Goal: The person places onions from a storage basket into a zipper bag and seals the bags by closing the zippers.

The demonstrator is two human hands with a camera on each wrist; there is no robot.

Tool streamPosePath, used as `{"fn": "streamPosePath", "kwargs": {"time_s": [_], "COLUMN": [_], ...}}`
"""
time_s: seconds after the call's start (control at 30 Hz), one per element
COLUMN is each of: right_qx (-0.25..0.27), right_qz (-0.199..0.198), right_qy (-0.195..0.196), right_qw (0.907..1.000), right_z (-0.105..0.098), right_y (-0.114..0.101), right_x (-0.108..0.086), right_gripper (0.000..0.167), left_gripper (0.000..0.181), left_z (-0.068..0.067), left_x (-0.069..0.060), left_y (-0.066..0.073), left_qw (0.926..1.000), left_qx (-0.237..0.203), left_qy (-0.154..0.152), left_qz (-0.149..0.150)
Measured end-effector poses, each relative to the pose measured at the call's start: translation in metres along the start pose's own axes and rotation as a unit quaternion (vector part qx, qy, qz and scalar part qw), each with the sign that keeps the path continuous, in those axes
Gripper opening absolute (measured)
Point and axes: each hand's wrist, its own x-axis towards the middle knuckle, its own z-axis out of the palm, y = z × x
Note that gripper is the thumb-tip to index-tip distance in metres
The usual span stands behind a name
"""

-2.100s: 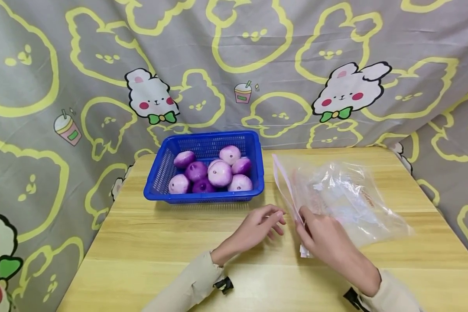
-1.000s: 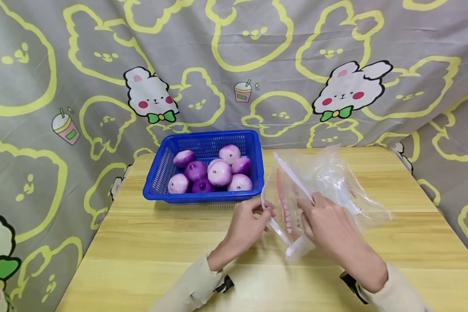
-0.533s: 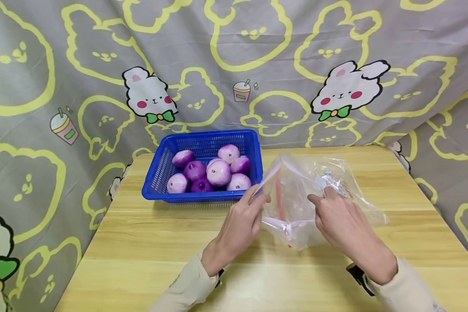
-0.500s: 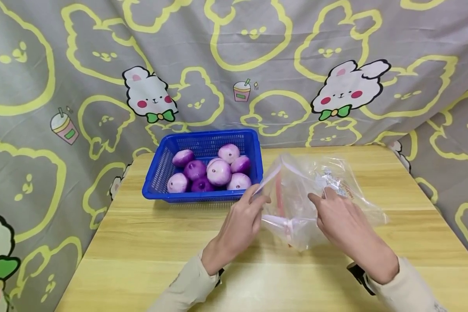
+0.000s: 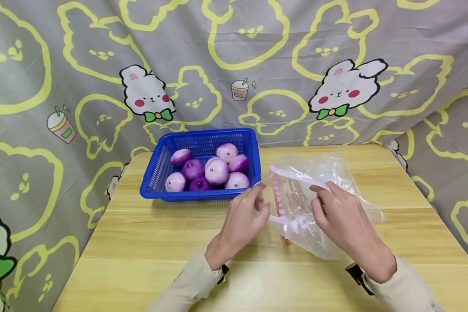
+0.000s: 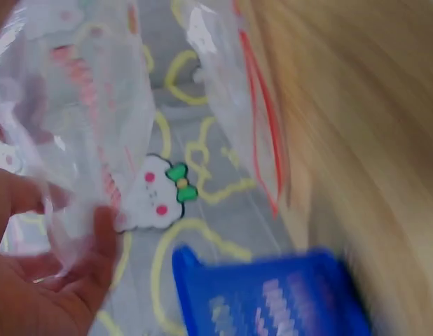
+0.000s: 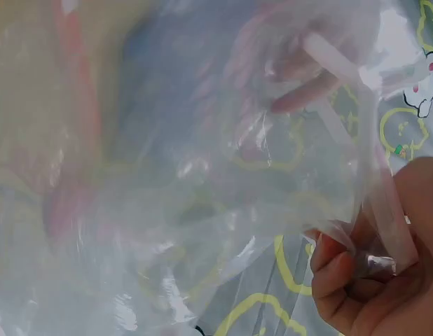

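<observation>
A clear plastic bag [image 5: 296,195] with a pale zip strip along its mouth lies right of the blue basket, its mouth spread apart. My left hand [image 5: 242,221] pinches the bag's left edge, close to the basket's front right corner; the left wrist view shows thumb and fingers of this hand [image 6: 55,280] on the film. My right hand [image 5: 345,221] grips the right edge of the mouth; in the right wrist view the strip runs into the curled fingers of that hand [image 7: 385,280]. Print in pink and red shows through the bag.
The blue basket [image 5: 195,199] holds several peeled purple onions [image 5: 216,171] at the left back of the wooden table [image 5: 160,260]. Behind the table hangs a grey patterned curtain [image 5: 273,73].
Both hands have come to the bag's opposite edges, and its mouth has been pulled apart. Since half a second ago the right hand has risen slightly at the mouth. The basket stays put.
</observation>
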Motion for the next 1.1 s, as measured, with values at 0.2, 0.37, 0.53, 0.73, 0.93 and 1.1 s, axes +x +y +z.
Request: {"fn": "streamPosePath", "kwargs": {"time_s": [0.2,0.37,0.53,0.73,0.93,1.1], "right_qx": [-0.001,-0.029,-0.063,-0.065,0.004,0.08], "right_qz": [0.007,-0.003,0.034,0.052,-0.001,-0.031], "right_qy": [-0.02,-0.017,0.014,0.0,-0.042,-0.108], "right_qw": [0.9998,0.9994,0.9973,0.9965,0.9991,0.9905], "right_z": [0.004,0.005,-0.008,-0.028,-0.023,-0.017], "right_y": [0.003,0.008,0.008,0.001,0.013,0.022], "right_x": [0.001,-0.001,0.001,0.0,-0.003,0.0], "right_gripper": [0.016,0.032,0.025,0.014,0.035,0.056], "left_gripper": [0.047,0.054,0.045,0.054,0.056,0.054], "left_z": [0.0,-0.006,-0.016,-0.029,-0.025,-0.023], "left_x": [-0.001,-0.005,-0.002,-0.001,-0.006,-0.006], "left_y": [0.009,0.01,0.018,0.026,0.015,0.002], "left_qw": [0.9993,0.9969,0.9901,0.9861,0.9898,0.9914], "left_qx": [-0.025,0.055,0.133,0.16,0.122,0.087], "left_qy": [-0.007,-0.04,-0.032,-0.036,-0.073,-0.098], "left_qz": [0.027,0.038,0.029,0.028,0.007,-0.006]}}
